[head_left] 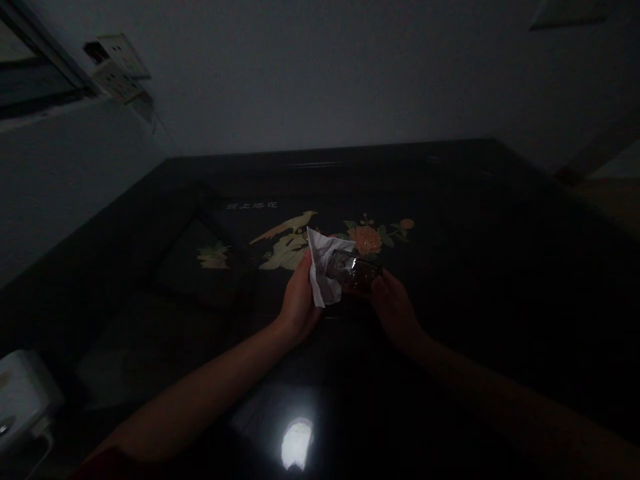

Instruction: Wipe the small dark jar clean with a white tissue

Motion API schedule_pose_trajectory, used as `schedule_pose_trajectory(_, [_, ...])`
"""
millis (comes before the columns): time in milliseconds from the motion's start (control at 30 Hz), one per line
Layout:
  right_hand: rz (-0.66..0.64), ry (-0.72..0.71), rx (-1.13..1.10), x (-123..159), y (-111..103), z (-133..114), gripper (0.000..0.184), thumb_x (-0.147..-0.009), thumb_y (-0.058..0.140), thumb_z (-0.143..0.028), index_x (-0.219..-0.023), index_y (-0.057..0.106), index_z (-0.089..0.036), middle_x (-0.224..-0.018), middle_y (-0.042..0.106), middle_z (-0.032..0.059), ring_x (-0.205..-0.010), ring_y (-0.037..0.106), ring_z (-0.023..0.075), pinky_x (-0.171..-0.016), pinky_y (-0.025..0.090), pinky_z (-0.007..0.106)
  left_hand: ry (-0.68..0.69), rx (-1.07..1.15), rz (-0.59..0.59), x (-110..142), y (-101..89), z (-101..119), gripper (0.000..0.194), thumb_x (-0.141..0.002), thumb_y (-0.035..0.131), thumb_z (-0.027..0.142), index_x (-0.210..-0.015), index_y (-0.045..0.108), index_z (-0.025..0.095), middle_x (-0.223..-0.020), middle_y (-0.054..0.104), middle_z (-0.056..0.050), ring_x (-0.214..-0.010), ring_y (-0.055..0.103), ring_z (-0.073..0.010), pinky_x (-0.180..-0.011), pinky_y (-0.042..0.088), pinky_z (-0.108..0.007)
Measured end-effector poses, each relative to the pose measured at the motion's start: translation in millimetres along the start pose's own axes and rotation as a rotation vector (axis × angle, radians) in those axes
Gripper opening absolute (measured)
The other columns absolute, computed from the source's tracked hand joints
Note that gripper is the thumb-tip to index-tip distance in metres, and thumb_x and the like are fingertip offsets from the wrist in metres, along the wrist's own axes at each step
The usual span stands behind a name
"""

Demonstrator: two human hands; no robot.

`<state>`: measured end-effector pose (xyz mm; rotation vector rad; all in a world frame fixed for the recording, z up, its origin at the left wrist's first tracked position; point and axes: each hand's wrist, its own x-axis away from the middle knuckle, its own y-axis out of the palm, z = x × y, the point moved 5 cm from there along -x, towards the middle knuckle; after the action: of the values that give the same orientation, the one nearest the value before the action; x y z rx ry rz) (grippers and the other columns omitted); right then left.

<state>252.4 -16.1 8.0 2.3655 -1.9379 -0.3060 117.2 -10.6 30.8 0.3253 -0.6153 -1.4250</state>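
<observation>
My left hand (300, 300) is closed on a crumpled white tissue (320, 267), which spreads up and to the right over the palm. Closed around the right end of a clear drinking glass (354, 270) is my right hand (393, 303). The glass lies tilted on its side between the hands, its left end against the tissue. Both hands are above the dark glossy table (210, 360). Dim light hides most of the fingers.
Inlaid in the tabletop are a bird (293, 227), a flower (367, 238) and some characters. A white box with a cable (25, 393) sits at the lower left. Wall sockets (117, 70) are at the upper left, and a pale wall (325, 80) stands behind the table.
</observation>
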Motion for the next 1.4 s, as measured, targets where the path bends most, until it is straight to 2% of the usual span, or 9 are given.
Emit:
schedule_pose_trajectory(267, [-0.074,-0.058,0.178,0,6,-8,0.063,-0.074,0.056,-0.070,-0.111,0.059,-0.019,-0.108,0.068,0.0102,-0.100,0.064,0.0261,-0.085,0.052,0.036,0.206,-0.475,-0.031,6,-10.2,-1,0.047,-0.092,0.037,0.052,-0.119,0.060,0.021,-0.122,0.064,-0.006,-0.117,0.056,-0.0227,-0.104,0.039,-0.037])
schedule_pose_trajectory(367, [-0.065,-0.082,0.230,0,8,-7,0.067,-0.074,0.056,-0.070,-0.118,0.057,-0.019,-0.117,0.064,0.0119,-0.108,0.061,0.0269,-0.092,0.048,0.038,0.249,-0.495,-0.079,10,-8.4,2,0.047,-0.093,0.033,0.052,-0.119,0.059,0.022,-0.120,0.064,-0.005,-0.112,0.059,-0.0213,-0.102,0.041,-0.034])
schedule_pose_trajectory(533, [-0.049,-0.011,0.233,3,6,0,0.056,-0.082,0.053,-0.061,-0.120,0.054,-0.020,-0.107,0.068,0.0099,-0.092,0.067,0.0244,-0.080,0.054,0.036,0.299,-0.536,-0.052,15,-6.8,4,0.047,-0.094,0.032,0.051,-0.120,0.056,0.021,-0.118,0.063,-0.006,-0.105,0.061,-0.0205,-0.094,0.045,-0.033])
schedule_pose_trajectory(667, [-0.123,-0.043,0.275,5,10,0,0.053,-0.087,0.047,-0.059,-0.123,0.051,-0.020,-0.114,0.066,0.0102,-0.104,0.064,0.0250,-0.088,0.050,0.037,0.312,-0.560,-0.027,14,-6.0,7,0.046,-0.094,0.032,0.050,-0.120,0.055,0.019,-0.120,0.062,-0.008,-0.107,0.059,-0.0211,-0.095,0.044,-0.032])
schedule_pose_trajectory(833, [-0.175,-0.004,0.201,4,14,2,0.065,-0.077,0.062,-0.058,-0.126,0.044,-0.019,-0.120,0.063,0.0116,-0.109,0.061,0.0266,-0.093,0.048,0.040,0.380,-0.634,-0.068,14,-1.5,13,0.044,-0.095,0.032,0.046,-0.119,0.056,0.018,-0.123,0.061,-0.008,-0.111,0.057,-0.0212,-0.098,0.042,-0.033])
schedule_pose_trajectory(1000, [-0.120,0.063,0.079,3,12,2,0.063,-0.070,0.071,-0.056,-0.117,0.047,-0.022,-0.117,0.064,0.0102,-0.106,0.062,0.0252,-0.090,0.050,0.039,0.293,-0.548,-0.096,9,-2.3,12,0.044,-0.091,0.042,0.048,-0.121,0.057,0.020,-0.124,0.062,-0.007,-0.112,0.057,-0.0224,-0.098,0.042,-0.033])
schedule_pose_trajectory(1200, [-0.101,0.081,0.005,2,11,1,0.058,-0.063,0.075,-0.057,-0.103,0.049,-0.024,-0.102,0.066,0.0060,-0.095,0.065,0.0229,-0.084,0.052,0.037,-0.092,-0.216,-0.058,-5,-3.4,-1,0.060,-0.090,0.030,0.059,-0.107,0.065,0.014,-0.100,0.072,-0.010,-0.103,0.064,-0.0256,-0.090,0.049,-0.038])
schedule_pose_trajectory(1300, [-0.107,0.103,-0.033,2,12,1,0.057,-0.062,0.076,-0.055,-0.101,0.048,-0.024,-0.100,0.066,0.0049,-0.094,0.065,0.0224,-0.084,0.052,0.037,-0.059,-0.291,-0.053,-7,-6.5,-1,0.053,-0.089,0.036,0.057,-0.105,0.067,0.016,-0.098,0.072,-0.009,-0.101,0.064,-0.0256,-0.090,0.049,-0.038])
schedule_pose_trajectory(1400, [-0.104,0.099,-0.013,2,12,1,0.055,-0.064,0.076,-0.053,-0.102,0.048,-0.024,-0.100,0.066,0.0049,-0.094,0.065,0.0224,-0.083,0.052,0.037,0.128,-0.475,-0.065,-4,-9.3,4,0.047,-0.090,0.040,0.054,-0.105,0.066,0.019,-0.106,0.070,-0.008,-0.105,0.062,-0.0244,-0.095,0.046,-0.037])
